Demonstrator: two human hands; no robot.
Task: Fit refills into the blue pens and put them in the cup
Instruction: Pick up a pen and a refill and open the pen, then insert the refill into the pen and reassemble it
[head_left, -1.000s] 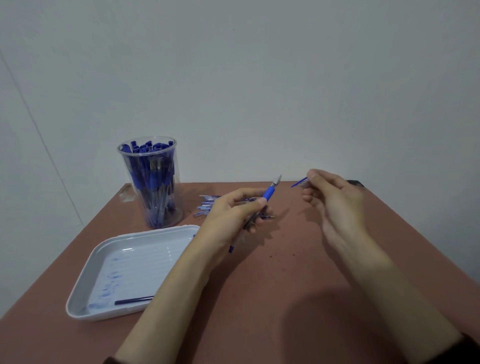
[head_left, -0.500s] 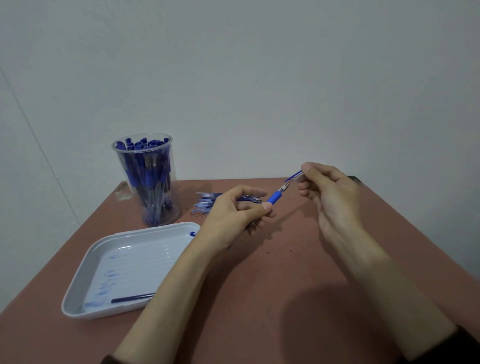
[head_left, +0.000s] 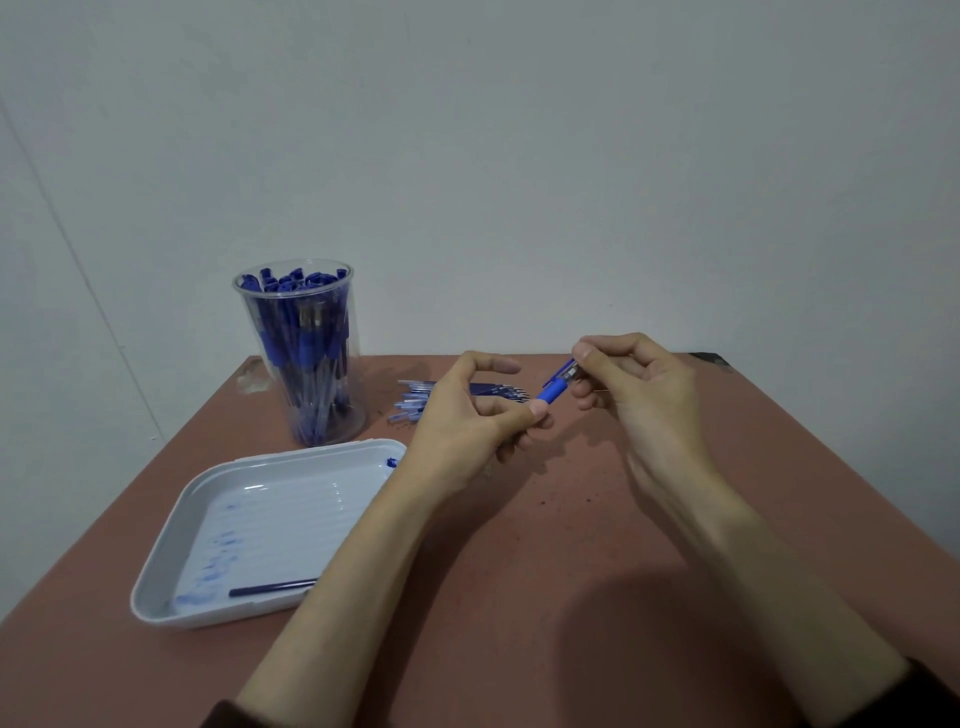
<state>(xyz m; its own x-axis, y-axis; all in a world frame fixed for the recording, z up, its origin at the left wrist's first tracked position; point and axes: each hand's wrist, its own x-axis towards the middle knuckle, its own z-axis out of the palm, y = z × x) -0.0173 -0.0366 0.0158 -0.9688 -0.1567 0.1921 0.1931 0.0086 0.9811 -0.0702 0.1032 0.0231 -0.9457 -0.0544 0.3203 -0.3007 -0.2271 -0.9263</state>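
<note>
My left hand (head_left: 467, 421) pinches a blue pen (head_left: 551, 389) by its lower barrel, blue grip end pointing up and right. My right hand (head_left: 631, 384) pinches the pen's tip end, where a small clear and blue piece sits against the grip. A clear plastic cup (head_left: 306, 358) full of blue pens stands at the back left of the table. A heap of loose pens and refills (head_left: 415, 397) lies just behind my left hand, partly hidden by it.
A white tray (head_left: 171, 582) stained with blue ink sits at the front left and holds a single dark blue refill (head_left: 270, 587). The reddish-brown table (head_left: 519, 597) ends at a pale wall. A dark object (head_left: 709, 358) lies at the far right corner.
My right hand has come in from the right and met the pen tip held by my left hand. The gap between the two hands has closed.
</note>
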